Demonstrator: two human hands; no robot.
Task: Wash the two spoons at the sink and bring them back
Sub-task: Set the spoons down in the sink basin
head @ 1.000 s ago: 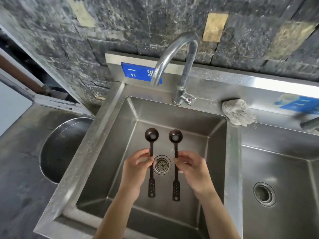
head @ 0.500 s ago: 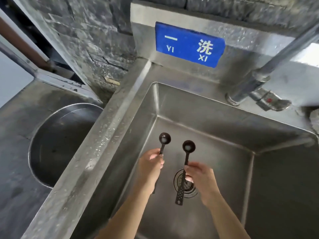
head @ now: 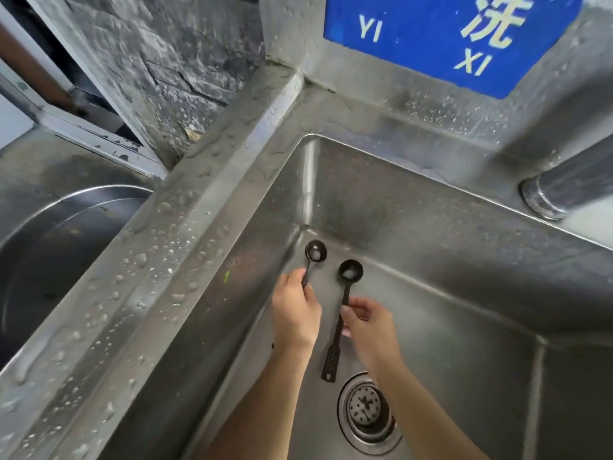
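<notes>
Two spoons, left spoon in my left hand, right spoon pinched by my right hand, have shifted left within the sink, away from the faucet; no water running, washing not begun.

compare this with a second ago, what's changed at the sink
The view dropped closer and swung left; the tap spout left view, only its base shows. Both hands drifted toward the basin's back-left corner. Unchanged: left hand and right hand each hold a spoon over the basin; no water visible.
</notes>
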